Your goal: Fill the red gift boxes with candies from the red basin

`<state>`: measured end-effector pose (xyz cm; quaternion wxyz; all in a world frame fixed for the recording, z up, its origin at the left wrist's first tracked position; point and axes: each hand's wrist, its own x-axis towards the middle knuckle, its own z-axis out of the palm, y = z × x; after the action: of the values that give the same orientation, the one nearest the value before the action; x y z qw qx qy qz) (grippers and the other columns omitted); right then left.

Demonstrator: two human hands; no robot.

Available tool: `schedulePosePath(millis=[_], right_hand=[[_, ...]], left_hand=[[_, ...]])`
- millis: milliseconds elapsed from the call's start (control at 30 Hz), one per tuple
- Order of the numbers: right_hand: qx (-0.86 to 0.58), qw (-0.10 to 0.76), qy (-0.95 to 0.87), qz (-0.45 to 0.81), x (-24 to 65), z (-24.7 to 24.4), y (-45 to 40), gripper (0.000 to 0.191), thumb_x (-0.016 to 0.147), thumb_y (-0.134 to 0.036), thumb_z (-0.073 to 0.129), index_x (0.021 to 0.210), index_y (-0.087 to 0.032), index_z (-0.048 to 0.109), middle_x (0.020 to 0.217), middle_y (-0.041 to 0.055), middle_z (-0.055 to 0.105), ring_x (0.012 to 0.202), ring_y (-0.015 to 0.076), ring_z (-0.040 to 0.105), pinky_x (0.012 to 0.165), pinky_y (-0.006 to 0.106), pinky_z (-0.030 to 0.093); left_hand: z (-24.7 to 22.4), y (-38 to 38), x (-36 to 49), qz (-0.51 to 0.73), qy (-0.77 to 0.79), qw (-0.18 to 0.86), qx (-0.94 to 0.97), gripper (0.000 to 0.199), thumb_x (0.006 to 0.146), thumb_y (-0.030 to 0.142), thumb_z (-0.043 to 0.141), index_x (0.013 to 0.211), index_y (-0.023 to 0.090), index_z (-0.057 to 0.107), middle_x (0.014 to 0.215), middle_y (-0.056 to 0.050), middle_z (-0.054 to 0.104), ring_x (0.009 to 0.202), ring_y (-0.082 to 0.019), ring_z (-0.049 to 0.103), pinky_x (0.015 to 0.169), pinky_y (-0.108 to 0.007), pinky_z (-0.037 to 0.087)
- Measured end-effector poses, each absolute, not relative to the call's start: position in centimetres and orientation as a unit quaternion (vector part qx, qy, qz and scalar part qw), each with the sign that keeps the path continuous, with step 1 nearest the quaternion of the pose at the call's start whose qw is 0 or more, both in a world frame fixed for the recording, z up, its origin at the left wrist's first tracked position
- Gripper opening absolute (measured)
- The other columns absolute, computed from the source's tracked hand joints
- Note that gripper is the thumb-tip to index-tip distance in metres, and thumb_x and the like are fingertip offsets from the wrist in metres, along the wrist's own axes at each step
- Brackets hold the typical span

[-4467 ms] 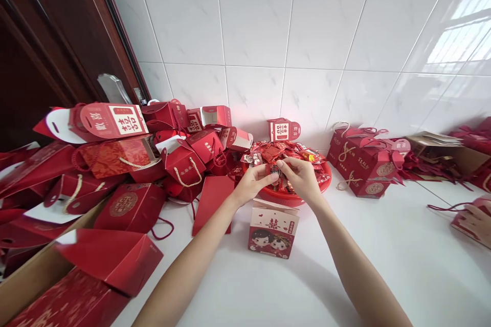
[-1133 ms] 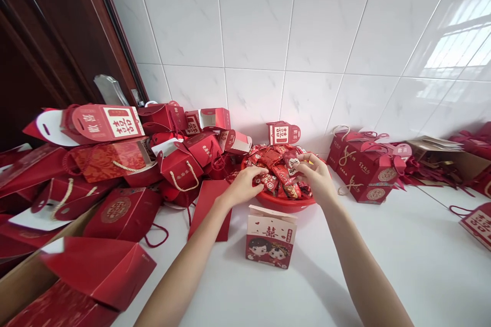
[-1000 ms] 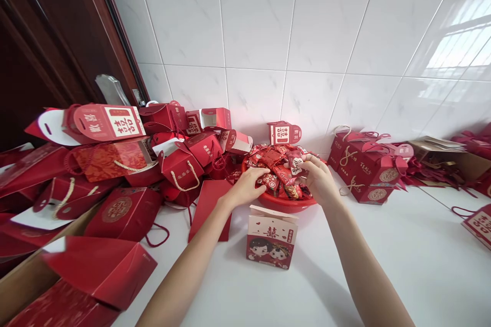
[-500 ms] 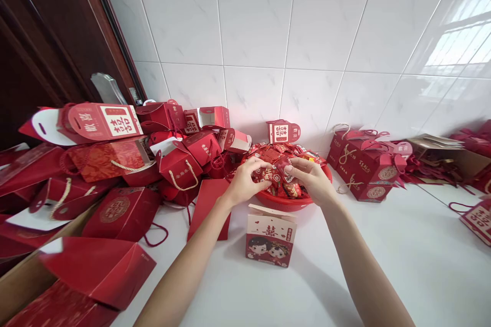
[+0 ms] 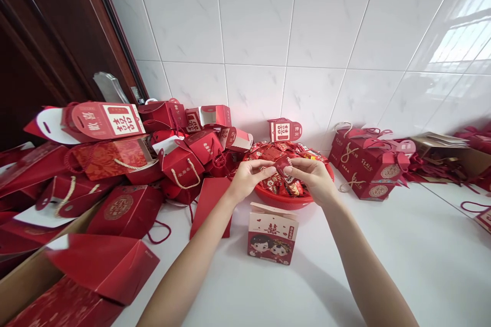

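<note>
Above a red plastic basket (image 5: 282,202) full of red-wrapped sweets (image 5: 295,188), both hands meet at one small red packet, a wrapped candy (image 5: 282,164). My left hand (image 5: 249,176) pinches its left side between thumb and fingers. On the other side, my right hand (image 5: 312,176) grips its right edge the same way. Print on the wrapper is too small to read. Just in front of the basket stands a small upright gift box (image 5: 271,242) with two cartoon faces and a pale top part; its inside is hidden.
Many red gift boxes (image 5: 180,166) with rope handles lie heaped on the left, some in a cardboard carton (image 5: 34,263). A flat red box (image 5: 210,206) lies beside the basket. More closed boxes (image 5: 368,166) stand at right. A tiled wall (image 5: 253,15) rises behind the white table (image 5: 238,291).
My left hand has moved right and taken hold of the red candy, which my right hand was holding. The view has shifted slightly.
</note>
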<state>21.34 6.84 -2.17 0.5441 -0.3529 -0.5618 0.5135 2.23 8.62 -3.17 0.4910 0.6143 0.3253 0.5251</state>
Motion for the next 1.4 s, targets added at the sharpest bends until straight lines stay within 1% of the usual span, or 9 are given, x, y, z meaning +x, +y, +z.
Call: schedulePosePath(millis=[167, 300, 400, 633, 800, 900, 1067, 1267, 1400], right_hand=[[-0.347, 0.565, -0.544, 0.514, 21.3, -2.4, 6.9, 0.034, 0.063, -0.043, 0.089, 0.087, -0.02, 0.079, 0.087, 0.0044, 0.077, 0.078, 0.0193, 0.067, 0.071, 0.032, 0.052], [-0.354, 0.569, -0.531, 0.519, 20.9, -2.3, 6.7, 0.036, 0.059, -0.042, 0.091, 0.083, -0.021, 0.076, 0.082, 0.0014, 0.075, 0.074, 0.0161, 0.065, 0.072, 0.03, 0.051], [-0.352, 0.567, -0.522, 0.532, 20.4, -2.3, 6.6, 0.036, 0.056, -0.041, 0.093, 0.081, -0.021, 0.076, 0.08, 0.0007, 0.075, 0.074, 0.016, 0.066, 0.073, 0.03, 0.051], [-0.354, 0.597, -0.479, 0.538, 20.3, -2.5, 6.7, 0.036, 0.051, -0.036, 0.095, 0.079, -0.021, 0.077, 0.079, 0.0018, 0.077, 0.074, 0.0181, 0.069, 0.076, 0.033, 0.052], [-0.356, 0.596, -0.481, 0.535, 20.6, -2.5, 6.7, 0.037, 0.052, -0.037, 0.096, 0.08, -0.022, 0.077, 0.078, 0.0018, 0.078, 0.075, 0.0186, 0.07, 0.077, 0.034, 0.052], [-0.35, 0.599, -0.481, 0.536, 20.5, -2.5, 6.7, 0.038, 0.051, -0.039, 0.096, 0.08, -0.022, 0.077, 0.079, 0.0017, 0.077, 0.075, 0.0181, 0.069, 0.076, 0.033, 0.052], [-0.342, 0.607, -0.479, 0.534, 20.2, -2.2, 6.4, 0.042, 0.05, -0.042, 0.095, 0.08, -0.022, 0.074, 0.079, 0.0007, 0.076, 0.075, 0.0173, 0.068, 0.077, 0.033, 0.053], [-0.346, 0.588, -0.492, 0.541, 19.9, -2.0, 6.1, 0.039, 0.057, -0.042, 0.092, 0.083, -0.021, 0.073, 0.08, -0.0003, 0.073, 0.074, 0.0155, 0.064, 0.072, 0.03, 0.051], [-0.335, 0.594, -0.505, 0.528, 19.9, -2.3, 6.3, 0.036, 0.061, -0.045, 0.09, 0.084, -0.022, 0.074, 0.084, 0.0016, 0.075, 0.08, 0.0179, 0.066, 0.073, 0.03, 0.051]], left_hand=[[-3.1, 8.6, 2.5, 0.594, 0.335, 0.478, 0.554, 0.038, 0.055, 0.039, 0.092, 0.083, 0.017, 0.08, 0.082, -0.005, 0.078, 0.076, -0.019, 0.069, 0.078, -0.032, 0.054], [-3.1, 8.4, 2.8, 0.649, 0.332, 0.44, 0.525, 0.033, 0.057, 0.038, 0.09, 0.08, 0.017, 0.078, 0.08, -0.004, 0.076, 0.074, -0.017, 0.067, 0.077, -0.03, 0.054], [-3.1, 8.3, 2.9, 0.67, 0.329, 0.414, 0.521, 0.03, 0.061, 0.037, 0.088, 0.081, 0.018, 0.077, 0.085, -0.004, 0.076, 0.079, -0.017, 0.067, 0.079, -0.03, 0.053], [-3.2, 8.5, 2.9, 0.65, 0.33, 0.461, 0.505, 0.037, 0.066, 0.046, 0.085, 0.091, 0.019, 0.078, 0.095, -0.005, 0.076, 0.09, -0.02, 0.067, 0.083, -0.03, 0.051], [-3.4, 8.6, 2.8, 0.605, 0.352, 0.498, 0.512, 0.041, 0.061, 0.053, 0.086, 0.075, 0.016, 0.077, 0.071, -0.002, 0.07, 0.073, -0.018, 0.062, 0.071, -0.029, 0.049], [-3.4, 8.6, 2.9, 0.612, 0.345, 0.491, 0.516, 0.042, 0.061, 0.055, 0.086, 0.071, 0.016, 0.076, 0.066, 0.0, 0.067, 0.069, -0.015, 0.058, 0.069, -0.027, 0.047], [-3.4, 8.6, 2.9, 0.626, 0.341, 0.479, 0.512, 0.038, 0.061, 0.052, 0.087, 0.072, 0.017, 0.078, 0.065, 0.001, 0.068, 0.067, -0.015, 0.059, 0.071, -0.028, 0.048], [-3.6, 8.5, 3.3, 0.648, 0.327, 0.477, 0.496, 0.034, 0.063, 0.046, 0.087, 0.083, 0.019, 0.082, 0.077, -0.002, 0.076, 0.08, -0.019, 0.065, 0.081, -0.031, 0.05], [-3.6, 8.4, 3.3, 0.631, 0.332, 0.501, 0.49, 0.028, 0.059, 0.04, 0.089, 0.075, 0.018, 0.081, 0.078, -0.004, 0.077, 0.081, -0.02, 0.066, 0.077, -0.03, 0.051]])
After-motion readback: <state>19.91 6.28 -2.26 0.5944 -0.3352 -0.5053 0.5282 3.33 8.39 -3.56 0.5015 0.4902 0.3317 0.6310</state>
